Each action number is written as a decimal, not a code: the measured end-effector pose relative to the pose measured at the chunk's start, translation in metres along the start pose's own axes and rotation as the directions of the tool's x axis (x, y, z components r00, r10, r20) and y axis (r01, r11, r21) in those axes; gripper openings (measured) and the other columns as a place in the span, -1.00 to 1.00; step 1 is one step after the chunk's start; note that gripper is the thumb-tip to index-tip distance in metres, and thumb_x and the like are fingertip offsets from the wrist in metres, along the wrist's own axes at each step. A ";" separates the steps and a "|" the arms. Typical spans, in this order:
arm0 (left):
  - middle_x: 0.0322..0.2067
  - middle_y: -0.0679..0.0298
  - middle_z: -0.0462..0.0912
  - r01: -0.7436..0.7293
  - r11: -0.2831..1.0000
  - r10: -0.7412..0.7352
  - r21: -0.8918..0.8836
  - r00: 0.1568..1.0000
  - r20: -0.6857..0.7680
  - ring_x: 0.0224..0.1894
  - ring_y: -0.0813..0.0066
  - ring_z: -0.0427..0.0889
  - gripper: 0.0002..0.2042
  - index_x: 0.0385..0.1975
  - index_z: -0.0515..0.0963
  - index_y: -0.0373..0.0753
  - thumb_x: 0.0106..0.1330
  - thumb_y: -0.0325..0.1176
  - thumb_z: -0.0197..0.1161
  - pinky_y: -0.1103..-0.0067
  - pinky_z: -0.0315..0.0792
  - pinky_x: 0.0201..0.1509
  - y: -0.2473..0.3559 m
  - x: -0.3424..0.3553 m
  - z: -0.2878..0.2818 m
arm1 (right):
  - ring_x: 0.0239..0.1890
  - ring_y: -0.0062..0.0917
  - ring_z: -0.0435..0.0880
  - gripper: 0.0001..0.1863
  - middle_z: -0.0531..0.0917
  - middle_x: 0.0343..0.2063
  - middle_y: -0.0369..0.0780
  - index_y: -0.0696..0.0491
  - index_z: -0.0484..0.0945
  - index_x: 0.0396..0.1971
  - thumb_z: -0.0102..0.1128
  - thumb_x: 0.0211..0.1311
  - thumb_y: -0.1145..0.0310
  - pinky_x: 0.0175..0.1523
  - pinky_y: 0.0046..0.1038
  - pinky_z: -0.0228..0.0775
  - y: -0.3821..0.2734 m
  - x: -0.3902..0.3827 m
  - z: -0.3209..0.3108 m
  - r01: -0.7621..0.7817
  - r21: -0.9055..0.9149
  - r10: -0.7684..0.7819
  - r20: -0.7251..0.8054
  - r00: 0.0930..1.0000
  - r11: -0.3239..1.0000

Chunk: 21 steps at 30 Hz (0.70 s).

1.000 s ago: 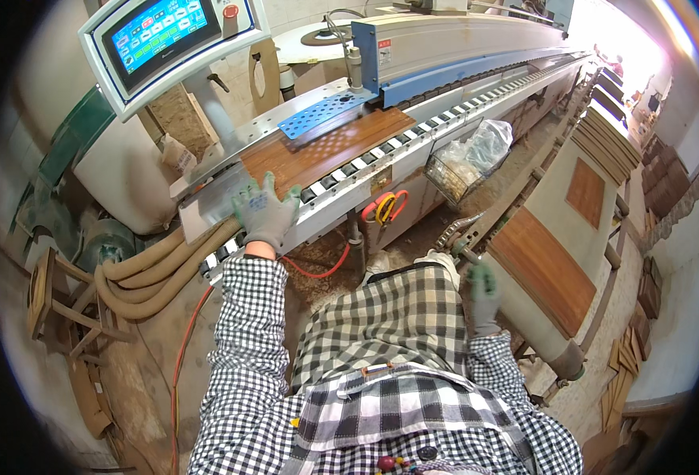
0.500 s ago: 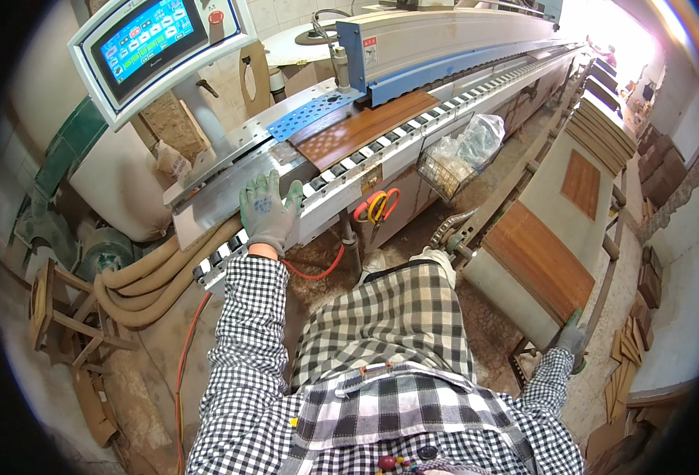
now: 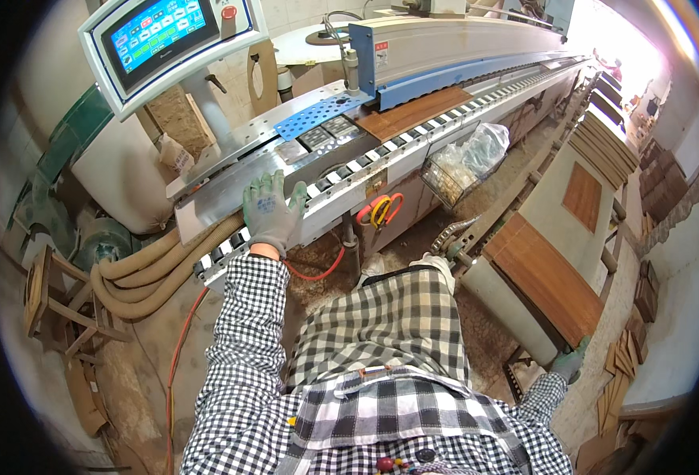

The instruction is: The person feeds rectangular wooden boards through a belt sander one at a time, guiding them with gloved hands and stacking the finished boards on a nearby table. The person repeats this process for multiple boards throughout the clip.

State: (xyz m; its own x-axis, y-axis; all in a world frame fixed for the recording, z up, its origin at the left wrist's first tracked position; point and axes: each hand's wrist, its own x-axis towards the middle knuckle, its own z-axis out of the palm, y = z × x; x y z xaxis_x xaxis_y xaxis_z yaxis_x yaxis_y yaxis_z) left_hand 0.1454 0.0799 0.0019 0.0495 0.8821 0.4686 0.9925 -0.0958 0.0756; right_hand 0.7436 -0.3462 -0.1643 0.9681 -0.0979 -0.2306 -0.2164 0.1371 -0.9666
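My left hand (image 3: 272, 212), in a grey-green work glove, rests with fingers spread on the metal bed (image 3: 215, 202) at the near end of a long edge-working machine. Farther along that bed, a brown wood-grain panel (image 3: 417, 113) lies partly beneath the machine's blue and beige beam (image 3: 452, 59). At the lower right my right hand (image 3: 569, 364), also gloved, grips the near corner of another brown wood-grain panel (image 3: 543, 269). This panel lies aslant on a grey board (image 3: 496, 305), its near end jutting past the board's edge. Some right fingers are hidden.
A control screen (image 3: 163, 39) stands at the upper left. Orange-handled scissors (image 3: 381, 211) and a wire basket (image 3: 448, 180) with plastic bags hang on the machine's side. Thick hoses (image 3: 139, 289) and a wooden stool (image 3: 64, 305) are at left. Stacked panels (image 3: 603, 138) line the right.
The panel on the machine has slid farther away under the beam. My right hand has drawn the other panel toward me, past the grey board's edge. My left hand stays on the bed.
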 end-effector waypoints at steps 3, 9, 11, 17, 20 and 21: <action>0.36 0.03 0.35 0.016 1.000 -0.014 -0.022 0.996 0.094 0.45 0.04 0.22 -0.27 0.37 0.35 -0.13 0.44 0.32 -0.21 0.20 -0.07 0.55 0.000 0.004 -0.002 | 0.19 -0.35 0.44 -0.31 0.50 0.23 -0.21 0.05 0.50 0.24 0.39 0.22 -0.05 0.19 -0.35 0.32 0.030 0.033 -0.034 -0.150 0.315 0.076 0.235 0.969 0.937; 0.27 0.06 0.47 -0.125 0.793 0.025 -0.596 0.984 -0.174 0.34 0.07 0.38 -0.42 0.31 0.42 -0.16 0.41 0.06 0.17 0.26 0.18 0.44 -0.018 -0.003 -0.015 | 0.16 -0.41 0.50 -0.40 0.48 0.23 -0.11 0.06 0.35 0.34 0.05 0.24 0.51 0.21 -0.37 0.37 0.012 -0.010 -0.013 0.654 -0.360 -0.432 0.529 0.730 0.665; 0.24 0.07 0.50 -0.230 0.768 0.064 -0.598 0.956 -0.285 0.30 0.09 0.42 -0.46 0.29 0.43 -0.19 0.37 -0.08 0.26 0.30 0.25 0.39 -0.018 -0.013 -0.019 | 0.21 -0.43 0.48 -0.33 0.45 0.27 -0.06 0.05 0.28 0.39 -0.11 0.21 0.65 0.22 -0.41 0.38 0.024 -0.007 0.004 0.796 -0.313 -0.468 0.675 0.570 0.518; 0.37 0.09 0.33 -0.338 0.781 0.227 -0.525 0.937 -0.267 0.42 0.10 0.26 -0.36 0.37 0.33 -0.13 0.36 0.02 0.24 0.24 0.10 0.50 -0.023 -0.069 -0.068 | 0.24 -0.41 0.47 -0.36 0.48 0.21 -0.08 0.12 0.33 0.33 -0.16 0.20 0.75 0.30 -0.42 0.38 -0.001 -0.152 0.159 0.311 0.346 -0.423 0.876 0.230 0.885; 0.44 0.13 0.18 -0.361 0.808 0.333 -0.466 0.932 -0.144 0.48 0.04 0.11 -0.28 0.38 0.33 -0.06 0.28 0.16 0.24 0.10 -0.02 0.53 -0.029 -0.098 -0.085 | 0.15 -0.40 0.54 -0.39 0.53 0.15 -0.06 0.15 0.31 0.32 -0.10 0.24 0.77 0.25 -0.42 0.41 -0.013 -0.225 0.215 0.486 0.382 -0.434 0.901 -0.006 0.786; 0.42 0.14 0.22 -0.353 0.846 0.339 -0.399 0.934 -0.107 0.47 0.05 0.14 -0.31 0.37 0.35 -0.07 0.27 0.11 0.26 0.11 0.01 0.52 -0.034 -0.106 -0.092 | 0.09 -0.42 0.58 -0.40 0.54 0.12 -0.06 0.14 0.29 0.33 -0.08 0.27 0.77 0.20 -0.43 0.44 -0.021 -0.250 0.232 0.573 0.430 -0.451 0.885 -0.114 0.698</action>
State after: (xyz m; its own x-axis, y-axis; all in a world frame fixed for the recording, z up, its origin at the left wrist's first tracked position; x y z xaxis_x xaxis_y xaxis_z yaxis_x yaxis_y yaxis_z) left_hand 0.0962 -0.0527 0.0307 0.3711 0.7422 0.5581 0.7776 -0.5768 0.2500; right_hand 0.5357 -0.0963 -0.0607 0.0990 0.8217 0.5613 0.4576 0.4633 -0.7589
